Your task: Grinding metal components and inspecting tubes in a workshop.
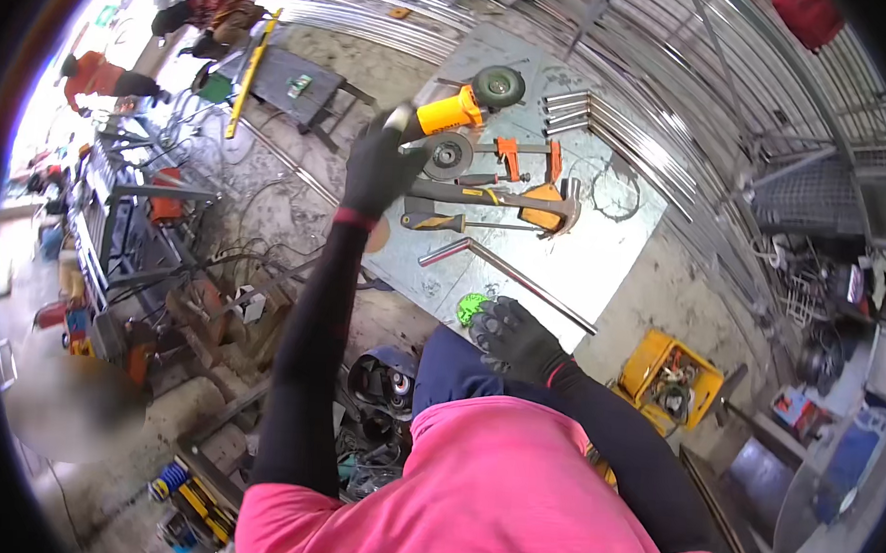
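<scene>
The yellow-bodied angle grinder with grey disc (449, 127) is lying on the pale sheet-metal worktop (605, 247), and its grey rear handle is being gripped by the black-gloved left hand (377, 168), seemingly for lifting. The black-gloved right hand (513, 336) is being rested open at the worktop's near edge, perhaps for support. Cables and small parts are being kept in the yellow plastic crate (670, 377) nearby.
</scene>
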{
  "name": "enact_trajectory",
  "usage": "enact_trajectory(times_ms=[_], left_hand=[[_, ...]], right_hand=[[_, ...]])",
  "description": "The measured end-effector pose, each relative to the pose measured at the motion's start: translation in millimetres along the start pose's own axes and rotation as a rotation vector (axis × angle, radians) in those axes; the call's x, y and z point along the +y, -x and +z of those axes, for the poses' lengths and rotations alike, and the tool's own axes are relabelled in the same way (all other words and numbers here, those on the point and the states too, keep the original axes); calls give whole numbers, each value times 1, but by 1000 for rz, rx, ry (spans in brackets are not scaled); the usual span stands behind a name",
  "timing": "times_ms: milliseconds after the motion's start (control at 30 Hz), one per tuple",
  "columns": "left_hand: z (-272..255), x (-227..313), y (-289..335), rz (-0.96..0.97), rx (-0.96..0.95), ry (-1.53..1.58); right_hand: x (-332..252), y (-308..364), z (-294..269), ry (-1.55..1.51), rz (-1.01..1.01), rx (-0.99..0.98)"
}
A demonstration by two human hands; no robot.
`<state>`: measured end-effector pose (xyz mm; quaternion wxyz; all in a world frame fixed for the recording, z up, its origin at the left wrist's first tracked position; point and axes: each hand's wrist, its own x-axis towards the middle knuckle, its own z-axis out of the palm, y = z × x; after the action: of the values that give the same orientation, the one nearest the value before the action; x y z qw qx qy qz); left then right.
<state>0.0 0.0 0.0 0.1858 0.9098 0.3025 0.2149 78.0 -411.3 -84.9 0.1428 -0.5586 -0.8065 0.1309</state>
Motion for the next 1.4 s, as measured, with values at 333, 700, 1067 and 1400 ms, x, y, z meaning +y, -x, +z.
enact_trajectory(times_ms=[333, 700, 1067, 1400], left_hand=[[31, -53, -95, -140, -602, -68], [-114, 39, 22, -455, -493, 523], [-68, 76, 195, -199, -484, 490], [-96, 61, 127, 187, -329, 407]], right_hand=[[-17, -34, -5, 20, 79, 70], [-52, -104, -32, -1515, 697, 1170], [-37, -144, -38, -1782, 574, 1199], [-37, -120, -36, -1889, 514, 1117]])
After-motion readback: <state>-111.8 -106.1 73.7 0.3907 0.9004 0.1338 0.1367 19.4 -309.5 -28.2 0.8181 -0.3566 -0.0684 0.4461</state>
